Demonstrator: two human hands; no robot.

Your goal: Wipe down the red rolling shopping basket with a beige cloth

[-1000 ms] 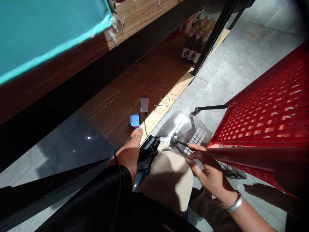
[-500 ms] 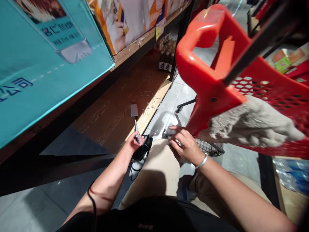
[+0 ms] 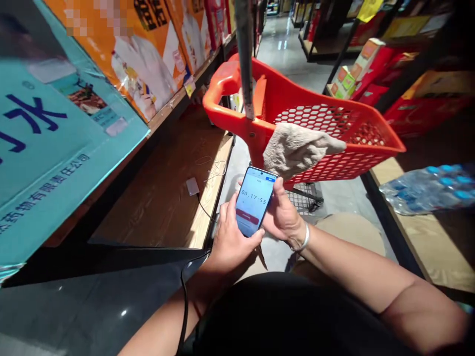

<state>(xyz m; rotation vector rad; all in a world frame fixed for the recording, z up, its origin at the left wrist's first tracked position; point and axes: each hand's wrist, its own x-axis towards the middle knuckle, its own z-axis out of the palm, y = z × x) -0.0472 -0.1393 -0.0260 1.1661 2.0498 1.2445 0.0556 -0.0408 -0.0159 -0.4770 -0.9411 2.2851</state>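
A smartphone (image 3: 254, 203) with a lit screen showing a timer is held between both hands in front of my body, its screen tilted up. My left hand (image 3: 232, 235) grips its lower left side, with the thumb near the bottom edge. Closed on the opposite edge, my right hand (image 3: 284, 210) has its thumb along the upper right side, and a silver bangle is on that wrist. A dark cable (image 3: 182, 296) runs along my left forearm.
A red shopping cart (image 3: 363, 141) with a grey cloth (image 3: 293, 148) over its side stands ahead. On the low shelf (image 3: 148, 198) at left lie a small pale box-shaped device (image 3: 192, 186) and a white cable (image 3: 218, 168). Bottled water (image 3: 426, 190) is at right.
The phone has come up from beside the low shelf to in front of my body. My right hand, formerly empty near my knee, now holds it too. The view has tilted up.
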